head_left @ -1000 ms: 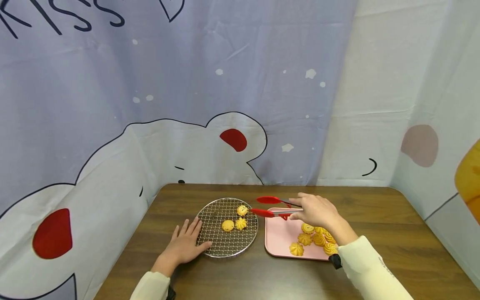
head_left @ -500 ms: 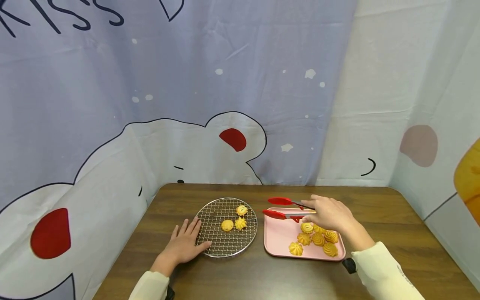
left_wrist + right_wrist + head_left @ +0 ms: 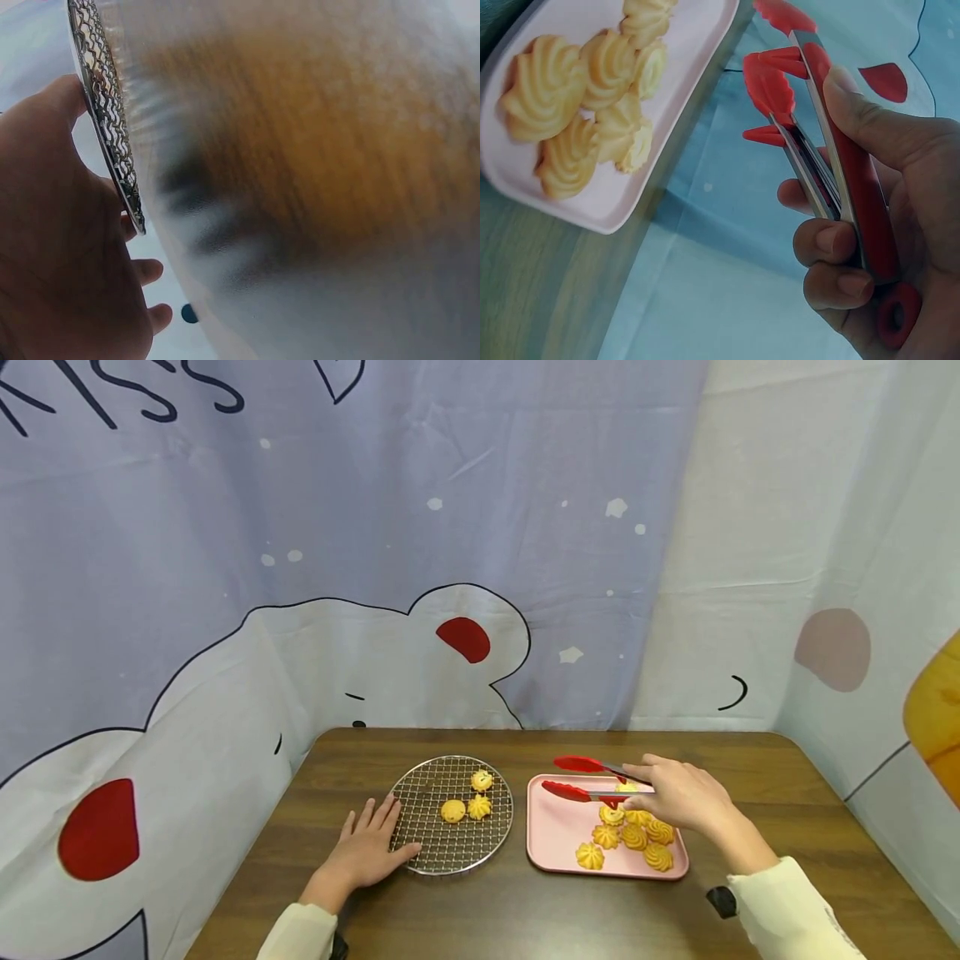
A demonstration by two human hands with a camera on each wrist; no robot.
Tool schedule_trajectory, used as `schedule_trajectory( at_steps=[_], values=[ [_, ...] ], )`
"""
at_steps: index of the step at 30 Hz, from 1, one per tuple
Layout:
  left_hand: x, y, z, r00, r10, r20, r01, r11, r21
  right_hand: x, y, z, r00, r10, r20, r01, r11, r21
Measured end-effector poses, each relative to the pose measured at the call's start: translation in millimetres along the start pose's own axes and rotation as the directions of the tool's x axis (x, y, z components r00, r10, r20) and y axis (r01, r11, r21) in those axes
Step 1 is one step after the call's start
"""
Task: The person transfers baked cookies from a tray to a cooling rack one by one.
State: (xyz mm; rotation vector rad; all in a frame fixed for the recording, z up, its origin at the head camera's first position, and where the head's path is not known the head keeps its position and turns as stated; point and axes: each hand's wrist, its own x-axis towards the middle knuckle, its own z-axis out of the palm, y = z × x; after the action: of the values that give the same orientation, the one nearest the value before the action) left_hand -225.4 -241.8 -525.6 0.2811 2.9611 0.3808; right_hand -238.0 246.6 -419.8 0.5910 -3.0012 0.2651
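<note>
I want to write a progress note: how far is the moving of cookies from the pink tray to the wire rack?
Three cookies lie on the wire rack, which the left hand steadies. The right hand holds empty red tongs above the pink tray. About six cookies remain there.

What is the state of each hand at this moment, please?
Left hand: open, fingers straight, resting flat on the table against the round wire rack.
Right hand: closed round the red tongs, above the pink tray; tongs empty.
</note>
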Motion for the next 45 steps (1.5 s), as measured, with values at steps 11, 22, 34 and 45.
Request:
schedule_trajectory(
  at_steps=[11, 22, 34, 45],
  values=[
    [2.4, -1.8, 0.8, 1.0, -0.002, -0.008, 0.002, 1.0, 0.013, -19, 12, -2, 1.0, 0.009, -0.012, -0.009, 1.0, -0.012],
    [0.9, -1.5, 2.1, 1.0, 0.015, -0.017, -0.015, 1.0, -0.006, -37, 26, -2, 0.999, 0.042, -0.027, -0.042, 0.999, -0.015],
    [0.0, -1.3, 1.4, 1.0, 0.012, -0.016, -0.012, 1.0, -0.016, -52, 41, -2, 0.998, 0.055, -0.029, -0.055, 0.998, -0.018],
    [0.4, -1.5, 1.2, 1.0, 0.014, -0.021, -0.015, 1.0, -0.014, -66, 54, 0, 0.995, 0.09, -0.04, -0.09, 0.996, 0.006]
  ],
)
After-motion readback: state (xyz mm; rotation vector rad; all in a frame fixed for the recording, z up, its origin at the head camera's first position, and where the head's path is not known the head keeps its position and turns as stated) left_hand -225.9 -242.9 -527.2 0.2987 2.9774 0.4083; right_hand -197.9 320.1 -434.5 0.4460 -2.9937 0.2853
